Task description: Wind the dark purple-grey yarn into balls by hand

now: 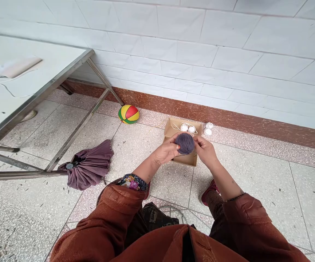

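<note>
A ball of grey-purple yarn [185, 143] is held above an open cardboard box [170, 127] on the floor. My left hand [168, 150] is closed around its left side, with the thumb across the front. At the right edge of the ball, my right hand [204, 150] is closed in a pinch on the yarn; whether it grips a loose strand does not show. Inside the box, towards the back, lie two white balls of yarn [184, 127] with loose strands. More white balls [208, 131] rest on the floor just right of the box. My hands hide part of the box.
A multicoloured ball [129, 114] sits by the wall near a table leg. The metal-framed table [64, 62] stands at left, bearing a cloth-like item [20, 66] and a cord. A purple folded umbrella [91, 165] lies on the speckled floor. My shoe [209, 189] is near the box.
</note>
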